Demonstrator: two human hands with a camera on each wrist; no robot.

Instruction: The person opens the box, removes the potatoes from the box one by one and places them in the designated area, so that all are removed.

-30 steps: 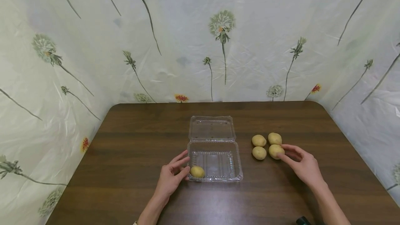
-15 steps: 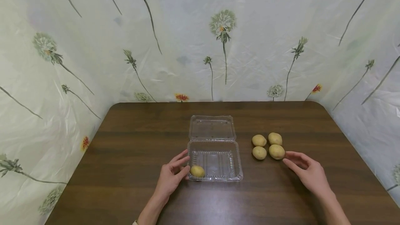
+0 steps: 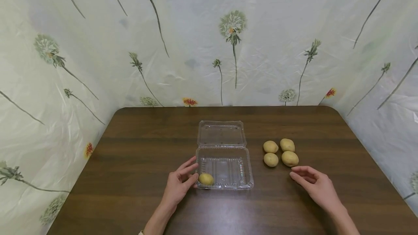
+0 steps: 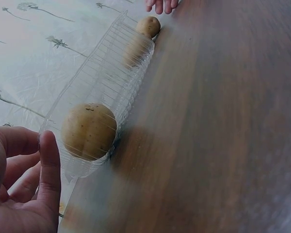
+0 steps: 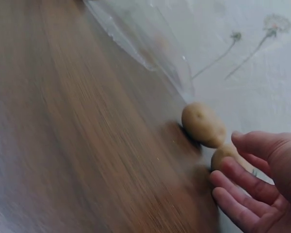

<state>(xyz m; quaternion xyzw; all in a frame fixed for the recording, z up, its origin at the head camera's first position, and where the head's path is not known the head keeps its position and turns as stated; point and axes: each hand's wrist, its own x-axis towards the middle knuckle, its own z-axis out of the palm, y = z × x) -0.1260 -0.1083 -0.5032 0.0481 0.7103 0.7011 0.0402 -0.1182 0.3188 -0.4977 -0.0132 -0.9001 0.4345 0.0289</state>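
Note:
A clear plastic clamshell container [image 3: 225, 169] lies with its lid [image 3: 222, 134] folded back, away from me. One potato [image 3: 206, 179] sits in its near left corner. My left hand [image 3: 176, 188] holds the container's left side; in the left wrist view, thumb and forefinger pinch its rim near the potato [image 4: 88, 131]. To the container's right, several potatoes stand in a close group, the nearest right one [image 3: 290, 159] beyond my right hand [image 3: 318, 188]. That hand holds nothing, its fingers loosely bent and apart from the potatoes. The right wrist view shows it beside a potato [image 5: 203, 125].
Everything rests on a dark brown wooden table [image 3: 147, 137] with rounded far corners. A pale floral sheet [image 3: 192, 46] hangs behind the table and along both sides.
My right hand has let go of the nearest right potato and drawn back toward me. That potato sits slightly further right than before. The left hand and container stay in place.

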